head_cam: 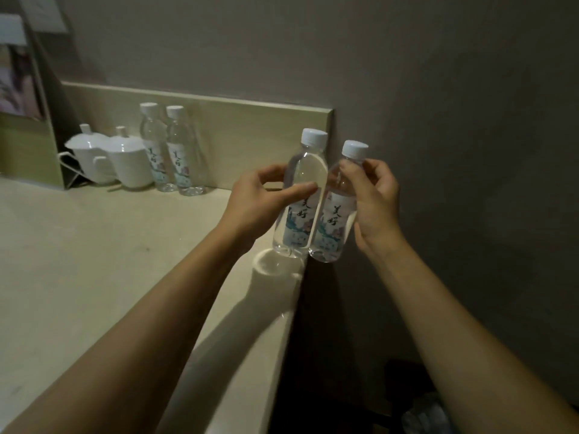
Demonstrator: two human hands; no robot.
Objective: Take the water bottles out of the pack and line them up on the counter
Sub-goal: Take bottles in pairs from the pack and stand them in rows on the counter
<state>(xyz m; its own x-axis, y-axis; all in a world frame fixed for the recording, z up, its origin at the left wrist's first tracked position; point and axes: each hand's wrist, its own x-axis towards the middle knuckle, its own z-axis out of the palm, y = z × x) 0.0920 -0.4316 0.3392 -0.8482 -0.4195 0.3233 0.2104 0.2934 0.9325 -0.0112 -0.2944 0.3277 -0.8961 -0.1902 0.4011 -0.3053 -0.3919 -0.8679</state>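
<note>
Left hand grips bottle A; right hand grips bottle B at the neck. Both upright, touching side by side, just above the surface edge. Two more bottles stand by the backsplash beside cups.

Clear bottles with white caps, floral blue-and-white labels, white lidded cups, beige counter, grey wall

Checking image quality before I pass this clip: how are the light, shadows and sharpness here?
Head view: dim, soft focus overall; hard arm shadow and a bright refracted patch on the counter under the left-hand bottle; right-hand bottle labels readable; wide-angle bending at edges; lower right corner nearly black.
</note>
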